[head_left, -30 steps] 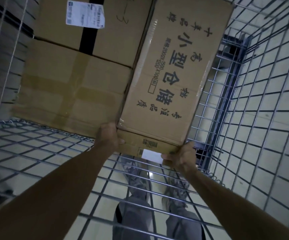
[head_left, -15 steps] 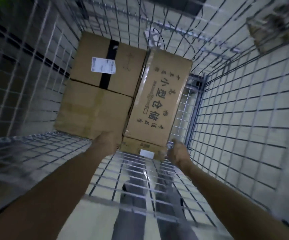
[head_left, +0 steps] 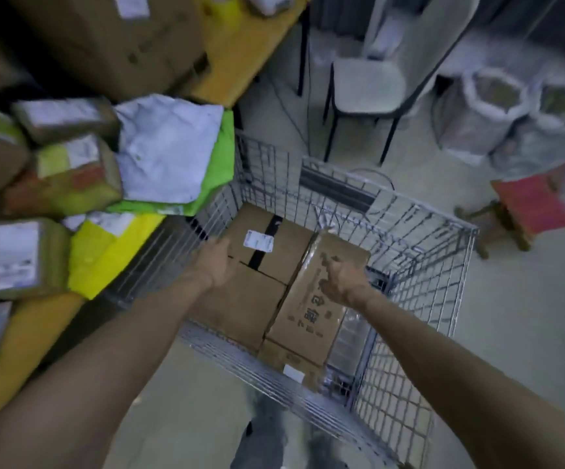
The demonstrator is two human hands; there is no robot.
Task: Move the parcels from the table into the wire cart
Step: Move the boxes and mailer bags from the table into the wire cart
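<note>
Head view, single entry. Item: long brown cardboard carton with black printed characters point(head_left: 308, 316), lying flat in the silver wire cart point(head_left: 416, 214), its long side against a brown box with black tape and white label point(head_left: 274, 245) and a plain taped brown box point(head_left: 240, 309). A second ago both hands gripped its near end; now the left hand point(head_left: 215, 262) and right hand point(head_left: 340, 282) are raised above the load, fingers loose, grasping nothing. Judgement: this carton is delivered. Outstanding on the orange-yellow table point(head_left: 240, 52) at the left: a white plastic mailer point(head_left: 169, 147), a lime-green bag point(head_left: 223, 157), a yellow packet point(head_left: 105, 258) and several taped boxes, blurred. Next step likely a reach leftward.
</note>
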